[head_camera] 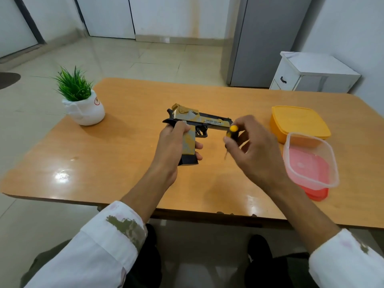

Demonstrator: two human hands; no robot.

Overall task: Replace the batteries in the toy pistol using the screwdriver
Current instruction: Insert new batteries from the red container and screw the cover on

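Observation:
A gold, grey and black toy pistol [199, 119] is held above the middle of the wooden table [124, 154], its barrel pointing right. My left hand [172, 146] grips its handle, with the thumb on top and the fingers curled round the far side. Just right of the trigger guard, my right hand [251, 146] pinches a small screwdriver [230, 132] with a yellow and black handle. The thin shaft points down and is blurred. No batteries are visible.
A yellow lidded box [297, 123] sits at the right, with a clear tub [311, 161] stacked on a red lid in front of it. A potted green plant [83, 104] stands at the back left. A white cabinet [311, 73] is beyond the table.

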